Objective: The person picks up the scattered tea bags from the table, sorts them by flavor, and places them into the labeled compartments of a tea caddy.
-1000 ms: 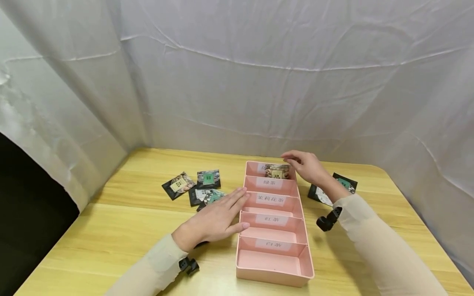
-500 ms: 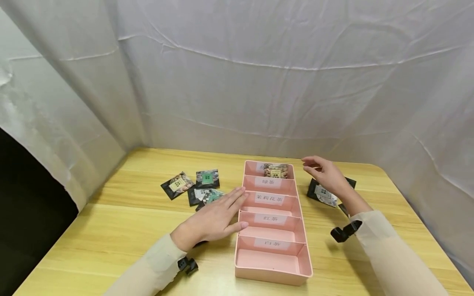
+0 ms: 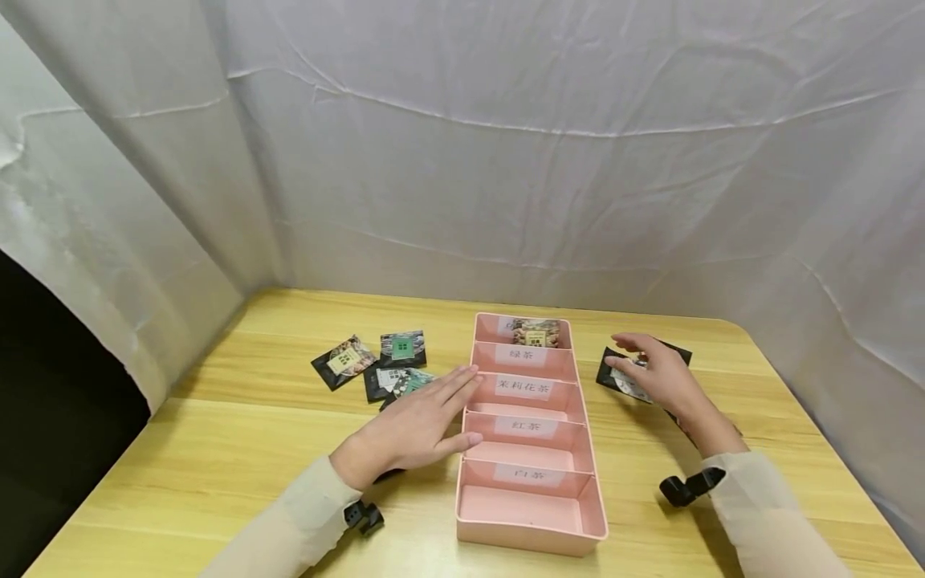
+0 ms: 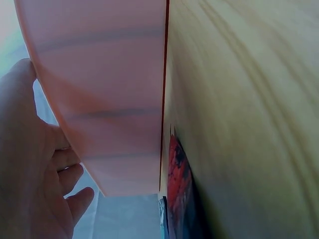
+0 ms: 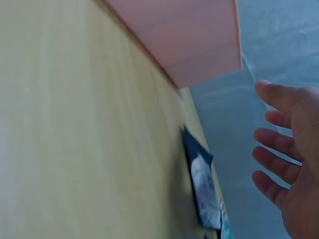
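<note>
A long pink box (image 3: 531,531) with several labelled compartments stands on the table. My left hand (image 3: 412,425) rests on its left rim, fingers straight; the left wrist view shows that hand (image 4: 35,159) along the box's upper edge. In the farthest compartment lies a tea sachet (image 3: 536,332) with a yellow label. My right hand (image 3: 665,377) hovers above black-and-white tea sachets (image 3: 613,376) right of the box, its fingers spread and holding nothing. In the right wrist view, a gap shows between that hand (image 5: 294,144) and a white-patterned sachet (image 5: 203,189).
Left of the box lie a yellow-label sachet (image 3: 343,361), a green-label sachet (image 3: 403,348) and overlapping sachets (image 3: 381,383), partly under my left hand. A red-patterned sachet (image 4: 178,174) shows in the left wrist view. A pale curtain (image 3: 506,160) hangs behind the table.
My right hand has moved from the far compartment's right edge rightward and nearer, over the sachets on the right. The left hand has stayed on the box rim.
</note>
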A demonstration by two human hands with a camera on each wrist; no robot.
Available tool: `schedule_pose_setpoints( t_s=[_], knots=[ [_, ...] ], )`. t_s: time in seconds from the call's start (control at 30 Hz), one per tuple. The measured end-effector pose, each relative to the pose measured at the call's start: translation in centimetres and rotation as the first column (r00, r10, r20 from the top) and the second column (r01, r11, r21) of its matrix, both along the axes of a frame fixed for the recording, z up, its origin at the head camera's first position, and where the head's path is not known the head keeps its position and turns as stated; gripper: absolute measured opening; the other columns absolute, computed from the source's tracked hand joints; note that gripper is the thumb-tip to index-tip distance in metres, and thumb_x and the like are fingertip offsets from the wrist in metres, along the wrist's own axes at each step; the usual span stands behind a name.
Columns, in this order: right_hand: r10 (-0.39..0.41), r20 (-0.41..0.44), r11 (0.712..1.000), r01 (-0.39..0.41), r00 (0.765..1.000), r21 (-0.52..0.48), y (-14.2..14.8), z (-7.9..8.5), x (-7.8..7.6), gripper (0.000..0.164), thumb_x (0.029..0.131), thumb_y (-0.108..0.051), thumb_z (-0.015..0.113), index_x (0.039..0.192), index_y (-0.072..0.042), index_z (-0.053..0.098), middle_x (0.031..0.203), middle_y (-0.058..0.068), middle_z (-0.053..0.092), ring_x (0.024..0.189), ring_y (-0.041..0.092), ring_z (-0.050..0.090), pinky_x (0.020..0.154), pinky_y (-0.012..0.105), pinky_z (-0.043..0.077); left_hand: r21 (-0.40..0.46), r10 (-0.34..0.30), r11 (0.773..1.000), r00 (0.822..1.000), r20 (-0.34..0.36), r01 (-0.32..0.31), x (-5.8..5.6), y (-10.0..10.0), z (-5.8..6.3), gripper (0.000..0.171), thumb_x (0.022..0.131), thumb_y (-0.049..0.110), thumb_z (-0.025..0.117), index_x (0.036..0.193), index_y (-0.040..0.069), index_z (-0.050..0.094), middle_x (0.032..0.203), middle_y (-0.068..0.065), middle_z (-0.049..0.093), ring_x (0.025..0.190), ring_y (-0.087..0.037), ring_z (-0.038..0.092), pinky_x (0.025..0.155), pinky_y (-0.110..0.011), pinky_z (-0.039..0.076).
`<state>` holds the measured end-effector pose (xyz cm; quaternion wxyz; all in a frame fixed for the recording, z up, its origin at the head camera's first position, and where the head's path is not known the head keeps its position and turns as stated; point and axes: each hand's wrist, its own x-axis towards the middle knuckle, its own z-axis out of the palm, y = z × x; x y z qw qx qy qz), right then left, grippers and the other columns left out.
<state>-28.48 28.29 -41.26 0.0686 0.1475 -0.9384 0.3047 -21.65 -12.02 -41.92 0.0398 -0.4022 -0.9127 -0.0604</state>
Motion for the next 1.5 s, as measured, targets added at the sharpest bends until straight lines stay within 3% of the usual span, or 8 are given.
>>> schedule_pose_setpoints(
  t_s=[0.33, 0.63, 1.0, 1.27, 1.5],
  knots=[
    [-0.048, 0.053, 0.994, 0.043, 0.997, 0.100, 1.9, -2.2, 0.7, 0.066, 0.096, -0.041, 0.061, 0.141, 0.005, 0.046, 0.138, 0.031, 0.047, 0.128, 0.050, 0.040, 0.103, 0.066, 0.032, -0.006, 0.006, 1.000, 1.000, -0.015, -0.006, 0.1, 0.0, 0.0, 0.085, 0.098, 0.067, 0.018, 0.157, 0.006, 0.010, 0.163, -0.013, 0.012, 0.148, -0.023, 0.007, 0.118, -0.041, 0.019],
    [-0.076, 0.063, 0.988, 0.067, 0.995, 0.138, 3.2, -3.5, 0.9, 0.075, 0.092, -0.045, 0.066, 0.142, 0.006, 0.045, 0.135, 0.035, 0.047, 0.119, 0.051, 0.046, 0.098, 0.066, 0.037, -0.020, 0.011, 1.000, 0.998, -0.067, -0.012, 0.2, 0.1, 0.1, 0.084, 0.099, 0.066, 0.018, 0.157, 0.005, 0.016, 0.162, -0.013, 0.015, 0.148, -0.024, 0.008, 0.118, -0.040, 0.018],
    [-0.096, 0.072, 0.971, 0.077, 0.993, 0.226, 3.8, -4.7, 0.9, 0.088, 0.092, -0.050, 0.063, 0.147, 0.011, 0.032, 0.147, 0.038, 0.029, 0.133, 0.057, 0.025, 0.107, 0.069, 0.021, -0.034, 0.015, 0.999, 0.997, -0.079, -0.018, 0.3, 0.2, 0.2, 0.084, 0.099, 0.066, 0.016, 0.157, 0.005, 0.016, 0.162, -0.013, 0.016, 0.148, -0.026, 0.011, 0.119, -0.039, 0.017],
    [-0.104, 0.047, 0.964, 0.089, 0.993, 0.251, 3.7, -5.3, 0.6, 0.079, 0.096, -0.051, 0.056, 0.144, 0.011, 0.038, 0.145, 0.037, 0.032, 0.132, 0.057, 0.028, 0.106, 0.069, 0.023, -0.029, 0.018, 0.999, 0.998, -0.064, -0.020, 0.3, 0.1, 0.2, 0.084, 0.099, 0.066, 0.016, 0.157, 0.006, 0.014, 0.162, -0.013, 0.015, 0.149, -0.026, 0.011, 0.119, -0.038, 0.015],
    [-0.058, 0.027, 0.964, 0.048, 0.998, 0.262, 3.5, -4.5, 0.6, 0.074, 0.094, -0.045, 0.063, 0.142, 0.008, 0.043, 0.140, 0.035, 0.037, 0.129, 0.055, 0.032, 0.104, 0.069, 0.026, -0.021, 0.016, 1.000, 0.998, -0.059, -0.017, 0.3, 0.1, 0.1, 0.084, 0.099, 0.066, 0.016, 0.157, 0.006, 0.014, 0.162, -0.013, 0.015, 0.149, -0.024, 0.007, 0.119, -0.040, 0.018]
  ],
)
